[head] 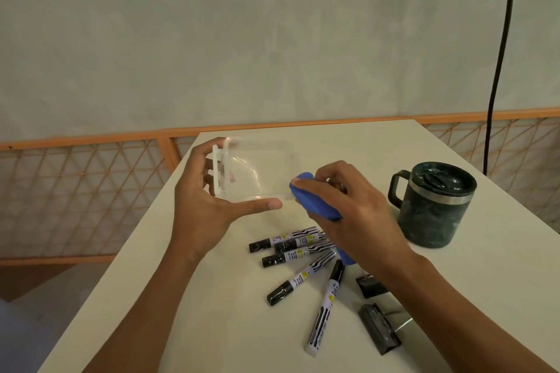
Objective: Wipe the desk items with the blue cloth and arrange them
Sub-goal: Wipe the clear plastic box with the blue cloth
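Markers, binder clips, mug on desk nr cloth.

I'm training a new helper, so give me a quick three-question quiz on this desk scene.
1. True or false: the left hand holds the clear box.
2. How many markers lie on the table?
3. The right hand grips: A) a marker B) the blue cloth C) nothing.
Key: 1 true; 2 five; 3 B.
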